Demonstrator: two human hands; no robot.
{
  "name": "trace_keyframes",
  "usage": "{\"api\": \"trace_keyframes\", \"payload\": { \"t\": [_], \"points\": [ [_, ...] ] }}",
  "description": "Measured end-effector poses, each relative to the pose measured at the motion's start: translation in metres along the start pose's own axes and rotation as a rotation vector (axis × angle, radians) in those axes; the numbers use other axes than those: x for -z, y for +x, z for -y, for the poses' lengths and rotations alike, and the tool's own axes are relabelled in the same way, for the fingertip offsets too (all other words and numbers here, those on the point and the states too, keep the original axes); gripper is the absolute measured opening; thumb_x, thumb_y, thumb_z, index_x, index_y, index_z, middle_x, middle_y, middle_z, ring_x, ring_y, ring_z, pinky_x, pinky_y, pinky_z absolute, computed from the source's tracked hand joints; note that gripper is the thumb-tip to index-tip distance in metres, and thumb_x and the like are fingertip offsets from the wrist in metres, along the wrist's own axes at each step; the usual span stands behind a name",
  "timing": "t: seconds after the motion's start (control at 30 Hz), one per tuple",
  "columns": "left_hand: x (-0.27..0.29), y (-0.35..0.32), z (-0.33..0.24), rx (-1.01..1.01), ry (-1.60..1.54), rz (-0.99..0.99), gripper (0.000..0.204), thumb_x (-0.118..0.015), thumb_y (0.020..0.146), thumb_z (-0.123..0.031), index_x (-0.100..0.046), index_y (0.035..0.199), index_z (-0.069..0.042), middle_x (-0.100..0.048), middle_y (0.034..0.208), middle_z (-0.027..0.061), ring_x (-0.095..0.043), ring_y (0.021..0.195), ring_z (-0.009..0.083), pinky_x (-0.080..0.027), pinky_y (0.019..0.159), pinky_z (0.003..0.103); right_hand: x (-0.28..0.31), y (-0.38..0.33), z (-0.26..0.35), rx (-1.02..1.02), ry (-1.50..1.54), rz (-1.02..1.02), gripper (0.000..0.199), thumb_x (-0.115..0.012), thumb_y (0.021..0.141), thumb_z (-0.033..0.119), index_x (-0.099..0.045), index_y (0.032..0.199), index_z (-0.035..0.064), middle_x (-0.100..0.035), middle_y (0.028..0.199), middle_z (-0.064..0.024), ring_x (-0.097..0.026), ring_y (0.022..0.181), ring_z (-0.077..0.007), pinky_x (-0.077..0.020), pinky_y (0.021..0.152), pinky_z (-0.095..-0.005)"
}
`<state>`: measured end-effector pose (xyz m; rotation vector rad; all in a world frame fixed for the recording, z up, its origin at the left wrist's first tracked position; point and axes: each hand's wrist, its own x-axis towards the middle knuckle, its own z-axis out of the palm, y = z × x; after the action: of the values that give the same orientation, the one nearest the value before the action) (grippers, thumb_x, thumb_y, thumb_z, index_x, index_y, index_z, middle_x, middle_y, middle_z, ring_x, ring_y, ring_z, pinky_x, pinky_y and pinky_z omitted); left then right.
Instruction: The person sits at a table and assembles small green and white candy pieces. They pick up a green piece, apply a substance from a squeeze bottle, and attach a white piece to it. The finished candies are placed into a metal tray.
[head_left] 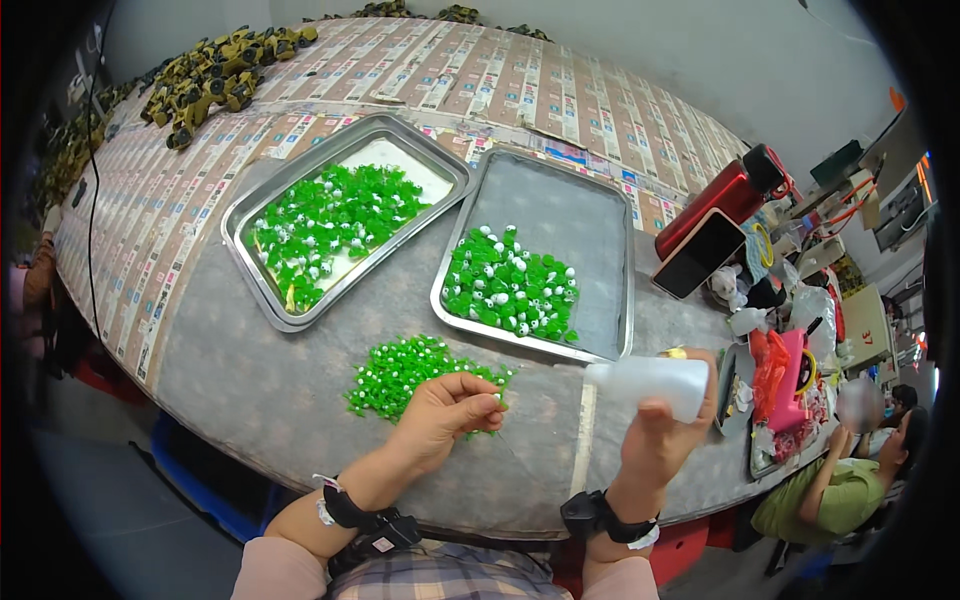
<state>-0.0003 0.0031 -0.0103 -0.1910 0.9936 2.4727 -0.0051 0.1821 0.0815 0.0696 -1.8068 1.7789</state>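
Note:
My left hand (445, 415) pinches a small green piece (499, 402) at the near edge of a loose pile of green pieces with white dots (405, 368) on the grey table. My right hand (665, 435) grips a white squeeze bottle (645, 380), held sideways with its tip pointing left toward the left hand. Beyond the pile lie two metal trays: the left tray (262, 187) holds many green pieces on a white sheet, and the right tray (560, 205) holds a cluster of green pieces with larger white dots (510, 285).
A red bottle (715, 200) and a dark phone (700, 255) lie right of the trays, beside a cluttered tray of pink items (790, 385). Yellow-black toy parts (215, 75) are heaped at the far left. Another person (850, 480) sits at the right.

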Motion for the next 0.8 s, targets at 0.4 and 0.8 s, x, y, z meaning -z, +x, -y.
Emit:
{"api": "trace_keyframes", "payload": {
  "t": [0.4, 0.8],
  "points": [
    [-0.008, -0.002, 0.000, -0.016, 0.070, 0.020, 0.008, -0.057, 0.076, -0.005, -0.056, 0.082, 0.000, -0.059, 0.074, 0.0081, -0.058, 0.065, 0.0139, -0.049, 0.061, 0.025, -0.012, -0.017, -0.022, 0.305, -0.050, 0.185, 0.049, -0.077, 0.056, 0.030, -0.049, 0.086, 0.0031, -0.050, 0.072, -0.0044, -0.045, 0.058, -0.0149, -0.0356, 0.055, -0.0275],
    [-0.007, -0.003, 0.000, -0.013, 0.087, 0.024, 0.008, -0.057, 0.076, -0.007, -0.055, 0.082, 0.000, -0.060, 0.074, 0.0091, -0.058, 0.064, 0.0144, -0.049, 0.061, 0.026, -0.015, -0.018, -0.019, 0.307, -0.093, 0.220, 0.046, -0.077, 0.056, 0.025, -0.050, 0.087, 0.0031, -0.051, 0.071, -0.0053, -0.047, 0.058, -0.0162, -0.0371, 0.053, -0.0272]
  ]
}}
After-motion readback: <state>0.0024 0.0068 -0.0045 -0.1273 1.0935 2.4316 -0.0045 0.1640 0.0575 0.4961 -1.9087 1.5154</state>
